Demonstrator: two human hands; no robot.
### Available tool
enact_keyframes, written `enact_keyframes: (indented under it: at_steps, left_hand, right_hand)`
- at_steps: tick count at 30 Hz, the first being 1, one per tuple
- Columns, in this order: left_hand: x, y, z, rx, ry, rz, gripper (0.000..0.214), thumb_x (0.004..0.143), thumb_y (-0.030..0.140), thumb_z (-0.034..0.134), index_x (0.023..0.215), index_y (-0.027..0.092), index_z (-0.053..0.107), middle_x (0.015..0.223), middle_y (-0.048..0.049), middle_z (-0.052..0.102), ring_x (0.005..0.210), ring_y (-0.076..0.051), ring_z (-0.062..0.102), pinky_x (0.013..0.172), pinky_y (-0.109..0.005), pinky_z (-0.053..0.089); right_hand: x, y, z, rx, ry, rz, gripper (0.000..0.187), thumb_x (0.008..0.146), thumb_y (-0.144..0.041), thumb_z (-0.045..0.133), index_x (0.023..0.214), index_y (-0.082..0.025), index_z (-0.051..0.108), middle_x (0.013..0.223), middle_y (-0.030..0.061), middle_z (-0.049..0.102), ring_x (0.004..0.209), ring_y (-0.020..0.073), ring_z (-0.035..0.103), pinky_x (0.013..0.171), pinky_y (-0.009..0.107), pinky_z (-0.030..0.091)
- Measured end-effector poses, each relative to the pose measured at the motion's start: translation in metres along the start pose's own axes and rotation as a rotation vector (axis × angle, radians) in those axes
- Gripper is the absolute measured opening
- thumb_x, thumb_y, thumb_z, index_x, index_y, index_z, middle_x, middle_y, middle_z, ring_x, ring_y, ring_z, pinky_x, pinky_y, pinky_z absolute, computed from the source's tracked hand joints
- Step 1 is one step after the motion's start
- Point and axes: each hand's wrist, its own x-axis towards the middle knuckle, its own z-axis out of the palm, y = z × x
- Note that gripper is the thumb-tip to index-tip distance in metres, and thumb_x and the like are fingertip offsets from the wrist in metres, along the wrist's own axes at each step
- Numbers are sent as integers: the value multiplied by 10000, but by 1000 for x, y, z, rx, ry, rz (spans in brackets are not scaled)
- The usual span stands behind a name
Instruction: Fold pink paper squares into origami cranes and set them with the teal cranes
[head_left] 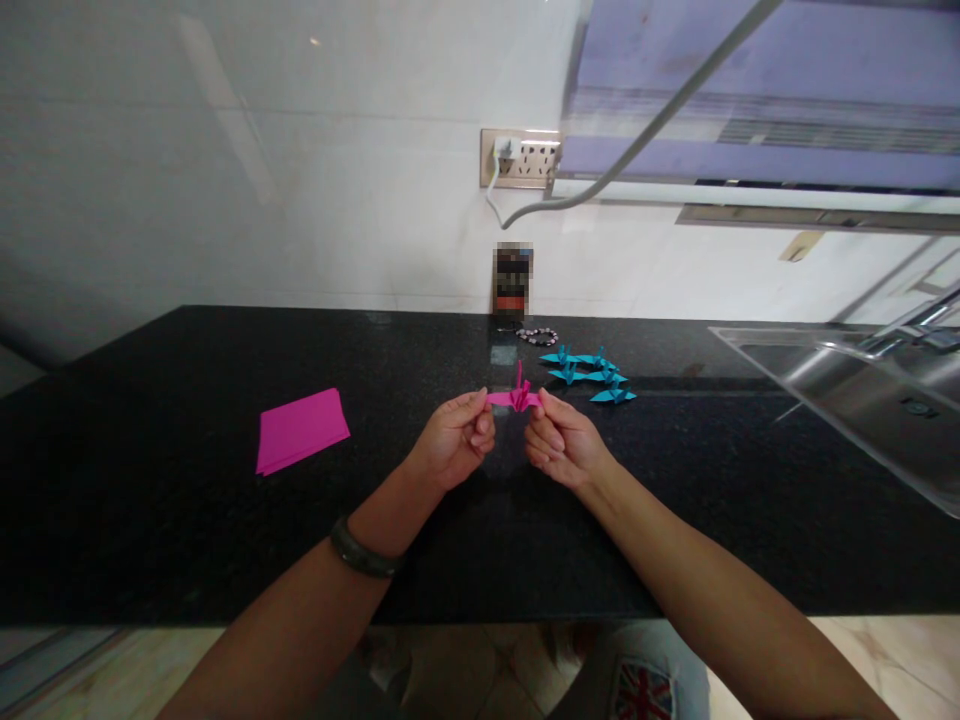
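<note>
A small pink folded paper crane [516, 397] hangs above the black counter [187, 520], held by its two wings. My left hand [454, 440] pinches the left wing tip. My right hand [561, 441] pinches the right wing tip. Both hands are closed in a pinch, knuckles curled under. A dark band sits on my left wrist. Just beyond the crane, several teal paper cranes [592, 373] lie in a cluster on the counter.
A stack of pink paper sheets [300, 430] lies to the left. A bead bracelet [537, 336] and a small dark object [513, 280] sit by the wall under a socket [520, 158]. A steel sink [862, 390] is at the right.
</note>
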Motion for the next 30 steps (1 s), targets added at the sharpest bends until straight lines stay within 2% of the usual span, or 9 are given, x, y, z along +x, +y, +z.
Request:
enact_keyframes:
  at_steps: [4, 7, 10, 12, 15, 21, 30]
  left_hand:
    - [1, 4, -2, -42, 34, -4, 211, 816, 239, 471, 629, 140, 461, 429, 57, 416, 335, -26, 329, 363, -152, 239]
    - [3, 7, -4, -4, 44, -12, 371, 831, 429, 383, 611, 143, 472, 411, 39, 426, 322, -43, 343, 356, -169, 249]
    - [3, 5, -3, 162, 44, -37, 547, 765, 618, 303, 617, 132, 507, 409, 2, 466, 321, -70, 382, 338, -189, 250]
    - [3, 1, -2, 269, 42, -37, 471, 748, 574, 416, 641, 126, 517, 416, 9, 473, 325, -65, 387, 342, -185, 253]
    - [1, -4, -1, 308, 7, 15, 277, 726, 377, 581, 634, 140, 474, 438, 44, 462, 347, -40, 373, 369, -168, 266]
    - [3, -5, -5, 203, -24, 17, 254, 763, 326, 551, 633, 148, 425, 446, 65, 415, 352, -27, 325, 371, -159, 243]
    - [4, -3, -8, 235, 5, -10, 271, 760, 331, 554, 619, 149, 412, 437, 65, 403, 336, -21, 294, 357, -157, 222]
  right_hand:
    - [0, -3, -2, 6, 8, -2, 229, 840, -330, 438, 666, -184, 475, 316, -107, 328, 267, 49, 226, 325, 177, 247]
    - [1, -4, -3, 4, 23, -5, 236, 836, -328, 441, 654, -182, 470, 308, -107, 332, 261, 47, 233, 322, 174, 246]
    - [1, -4, -3, -34, 24, -6, 245, 829, -326, 453, 637, -176, 466, 304, -105, 339, 252, 46, 244, 313, 176, 238]
    - [1, -3, -2, -71, 15, 3, 249, 827, -328, 457, 633, -173, 464, 302, -106, 342, 247, 45, 246, 311, 179, 240]
    - [1, -1, -2, -95, 12, 13, 247, 823, -335, 465, 637, -173, 463, 301, -110, 340, 243, 43, 240, 312, 179, 241]
    - [2, -1, -3, -78, 40, 4, 249, 797, -368, 501, 642, -176, 469, 308, -113, 341, 255, 42, 246, 319, 179, 238]
    - [5, -1, -9, -128, 125, -16, 302, 787, -394, 519, 582, -180, 458, 276, -113, 310, 246, 37, 209, 317, 180, 201]
